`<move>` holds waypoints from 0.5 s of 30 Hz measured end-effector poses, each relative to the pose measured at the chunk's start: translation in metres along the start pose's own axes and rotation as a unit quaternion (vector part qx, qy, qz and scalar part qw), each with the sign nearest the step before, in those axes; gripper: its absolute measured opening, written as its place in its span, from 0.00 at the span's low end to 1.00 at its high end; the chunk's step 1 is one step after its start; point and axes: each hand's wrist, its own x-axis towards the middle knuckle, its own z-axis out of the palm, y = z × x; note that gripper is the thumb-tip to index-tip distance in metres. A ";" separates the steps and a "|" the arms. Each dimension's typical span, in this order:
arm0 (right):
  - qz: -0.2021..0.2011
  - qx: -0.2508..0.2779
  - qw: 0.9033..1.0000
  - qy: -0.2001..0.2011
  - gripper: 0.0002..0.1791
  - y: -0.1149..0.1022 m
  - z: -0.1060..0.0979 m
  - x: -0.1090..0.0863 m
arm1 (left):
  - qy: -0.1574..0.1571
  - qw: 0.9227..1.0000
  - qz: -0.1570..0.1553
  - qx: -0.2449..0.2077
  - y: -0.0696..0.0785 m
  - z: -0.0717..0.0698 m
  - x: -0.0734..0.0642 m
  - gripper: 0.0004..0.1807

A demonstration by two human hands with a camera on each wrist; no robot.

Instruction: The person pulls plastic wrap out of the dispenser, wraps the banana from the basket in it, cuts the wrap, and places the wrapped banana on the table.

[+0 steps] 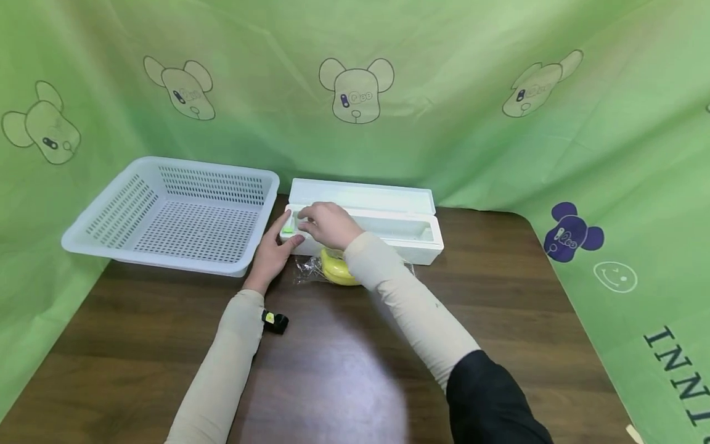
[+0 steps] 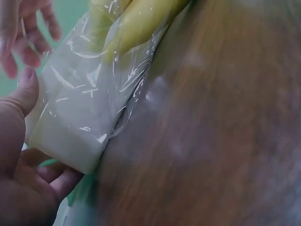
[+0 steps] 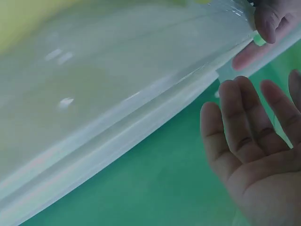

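A long white box (image 1: 424, 254) stands with its lid (image 1: 363, 194) raised at the back. My left hand (image 1: 270, 256) holds the box's left end, thumb toward the near side and fingers around the end face in the left wrist view. Over the left part of the box opening is my right hand (image 1: 331, 223); the right wrist view shows its palm and loosely extended fingers (image 3: 249, 122) holding nothing. A small green piece (image 1: 288, 229) sits at the box's left end. Yellow bananas (image 1: 335, 269) in clear plastic wrap (image 1: 309, 271) lie against the box front, partly hidden by my right forearm.
A pale blue perforated basket (image 1: 183, 265) stands left of the box, close to my left hand. Behind them hangs a green printed curtain (image 1: 266, 135). Everything stands on a dark wooden table (image 1: 333, 364). A black device (image 1: 275, 322) is strapped to my left wrist.
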 end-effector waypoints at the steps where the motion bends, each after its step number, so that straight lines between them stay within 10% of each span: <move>1: -0.003 -0.003 1.000 -0.006 0.18 -0.003 0.001 0.006 | -0.006 1.000 -0.003 -0.009 0.000 -0.001 0.000 0.41; 15: -0.021 -0.129 0.991 -0.022 0.04 -0.028 0.026 0.036 | -0.031 0.998 0.001 -0.055 -0.008 -0.004 0.003 0.35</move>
